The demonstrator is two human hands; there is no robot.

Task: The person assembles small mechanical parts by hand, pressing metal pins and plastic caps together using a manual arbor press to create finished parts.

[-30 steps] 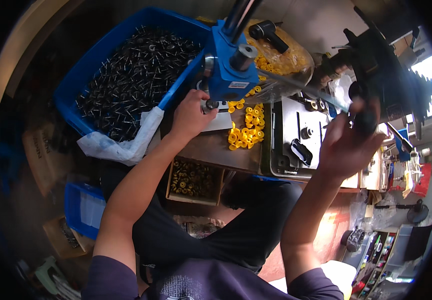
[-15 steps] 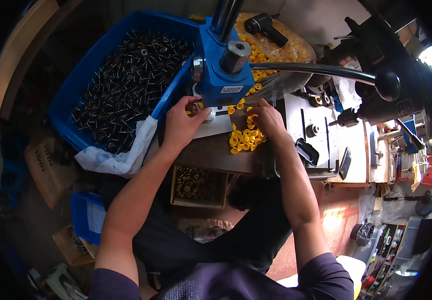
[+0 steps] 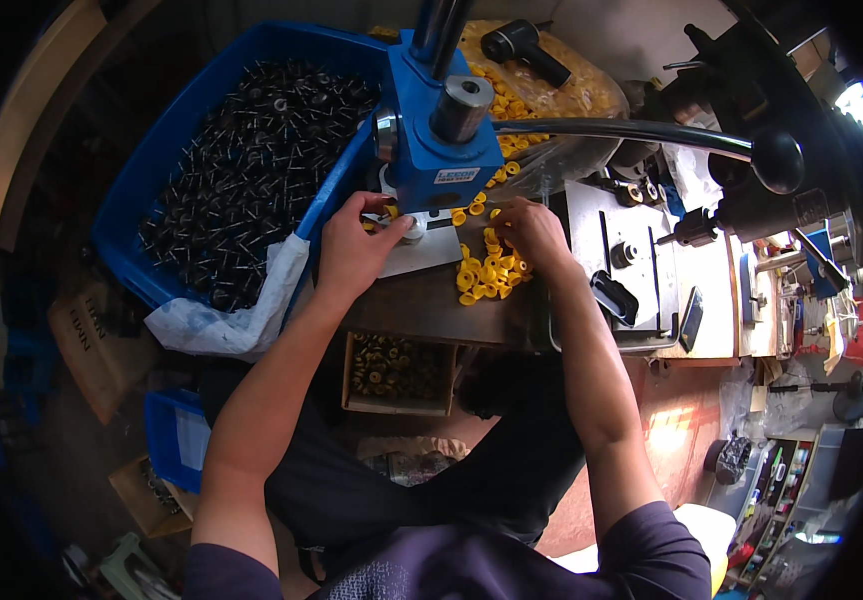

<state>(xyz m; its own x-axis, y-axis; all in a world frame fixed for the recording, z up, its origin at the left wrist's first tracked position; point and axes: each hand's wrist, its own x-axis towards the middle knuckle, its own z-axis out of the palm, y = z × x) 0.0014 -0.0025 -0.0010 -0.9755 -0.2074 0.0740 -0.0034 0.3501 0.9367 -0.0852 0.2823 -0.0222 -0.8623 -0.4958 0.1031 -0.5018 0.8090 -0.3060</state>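
Note:
My left hand [image 3: 357, 245] is at the base of a blue lever press [image 3: 445, 140], thumb and fingers closed around a small yellow cap [image 3: 392, 212]. Its thumb lies by the round metal seat [image 3: 413, 229] on the press's grey plate [image 3: 427, 254]. My right hand [image 3: 540, 238] reaches into loose yellow caps [image 3: 492, 272] on the dark bench. Those fingers are bent together at the top of the pile; whatever is between them is hidden. Above both hands, the press's long lever [image 3: 632, 128] extends right to a black knob.
A blue bin [image 3: 132, 240] of black pieces with thin metal pins stands left. Behind the press lies a clear bag [image 3: 592, 95] of yellow caps with a black power tool [image 3: 527, 50] on top. A drill press [image 3: 752, 225] is right. Below the bench sits a box [image 3: 397, 405] of parts.
My right hand has shifted slightly left at the caps, its fingers now more drawn in. My left hand stays at the press base, with the yellow cap showing more plainly. The view has shifted slightly.

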